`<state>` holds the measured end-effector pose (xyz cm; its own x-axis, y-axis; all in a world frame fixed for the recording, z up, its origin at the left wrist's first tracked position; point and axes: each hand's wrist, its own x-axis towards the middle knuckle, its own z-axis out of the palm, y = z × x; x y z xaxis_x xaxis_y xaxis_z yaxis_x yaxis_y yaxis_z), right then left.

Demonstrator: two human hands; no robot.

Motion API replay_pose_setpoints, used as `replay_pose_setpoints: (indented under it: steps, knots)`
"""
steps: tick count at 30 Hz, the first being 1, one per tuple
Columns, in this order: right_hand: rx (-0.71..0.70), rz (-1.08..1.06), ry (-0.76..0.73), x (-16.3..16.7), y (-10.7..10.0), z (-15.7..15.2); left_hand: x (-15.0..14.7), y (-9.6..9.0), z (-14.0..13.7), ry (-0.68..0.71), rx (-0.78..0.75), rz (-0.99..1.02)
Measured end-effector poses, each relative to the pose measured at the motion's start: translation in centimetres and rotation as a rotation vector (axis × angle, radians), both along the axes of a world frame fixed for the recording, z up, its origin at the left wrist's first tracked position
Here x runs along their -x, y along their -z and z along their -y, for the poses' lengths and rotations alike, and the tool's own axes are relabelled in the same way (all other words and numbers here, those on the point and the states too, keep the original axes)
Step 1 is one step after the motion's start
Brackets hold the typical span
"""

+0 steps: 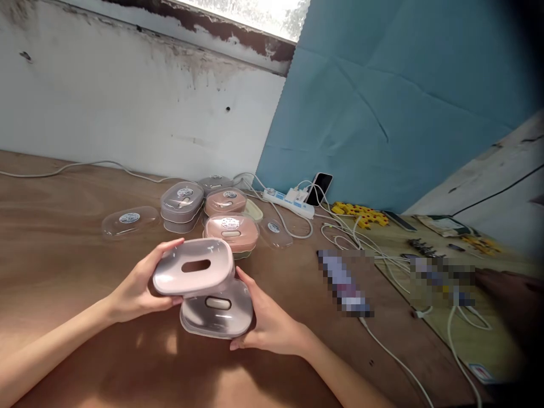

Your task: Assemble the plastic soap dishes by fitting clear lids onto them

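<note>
My left hand (138, 286) is closed around the end of a pale pink oval soap dish (172, 277), glossy, with a long slot through its middle. Just below and to the right, my right hand (276, 323) grips a grey soap dish (199, 323), whose slot looks filled with a light piece. The pink dish overlaps the upper part of the grey one; whether they touch I cannot tell. Behind them on the table stand a stacked grey soap dish (182, 211), a pink soap dish (225, 202) and a nearer pink one (232, 233), with clear stickered lids.
Loose clear lids lie left (142, 225) and right (280, 241) of the stacks. A white power strip (276, 197), a leaning phone (319, 190) and tangled white cables (352, 241) are further right. Another person's dark hand (501, 294) is near the right edge.
</note>
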<state>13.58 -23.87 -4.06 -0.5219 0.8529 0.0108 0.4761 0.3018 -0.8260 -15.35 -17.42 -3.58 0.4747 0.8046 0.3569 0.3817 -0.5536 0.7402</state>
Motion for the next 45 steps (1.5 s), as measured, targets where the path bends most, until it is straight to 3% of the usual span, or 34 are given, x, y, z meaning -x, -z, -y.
replay_pose_setpoints:
  steps: [5, 11, 16, 25, 27, 31, 33, 36, 39, 42, 45]
  knots:
    - [-0.01, 0.088, 0.023, -0.3, 0.4, -0.1, 1.7, -0.5, -1.5, -0.115, -0.048, -0.02]
    - [-0.028, 0.149, 0.025, 0.2, 0.5, 0.0, 2.9, -0.8, -1.9, 0.108, 0.137, -0.03]
    - [-0.013, 0.188, 0.048, -0.2, -0.7, -0.2, 3.2, -0.9, -2.0, 0.207, 0.234, -0.026]
    - [0.175, 0.498, 0.036, -9.9, -5.8, -1.8, 2.9, 0.8, -1.6, 0.283, 0.325, -0.197]
    - [0.096, 0.45, 0.146, -10.8, -6.1, -2.7, 2.7, 1.1, -1.5, 0.263, 0.304, -0.234]
    - [-0.159, 0.449, 0.618, -10.2, -4.2, -6.8, 2.8, 1.3, -1.4, 0.205, 0.25, -0.269]
    - [-0.17, 0.472, 0.666, -9.6, -2.7, -9.3, 3.0, 1.4, -1.5, 0.16, 0.23, -0.296]
    - [-0.136, 0.498, 0.673, -9.1, -1.2, -12.1, 3.3, 1.3, -1.6, 0.12, 0.207, -0.341]
    - [-0.109, 0.508, 0.678, -9.6, -1.2, -12.9, 3.6, 1.2, -1.7, 0.133, 0.192, -0.355]
    - [-0.103, 0.486, 0.633, -11.2, -2.7, -11.3, 3.6, 1.2, -1.6, 0.141, 0.163, -0.356]
    - [-0.074, 0.442, 0.482, -12.7, -5.3, -7.9, 3.4, 1.3, -1.4, 0.131, 0.133, -0.347]
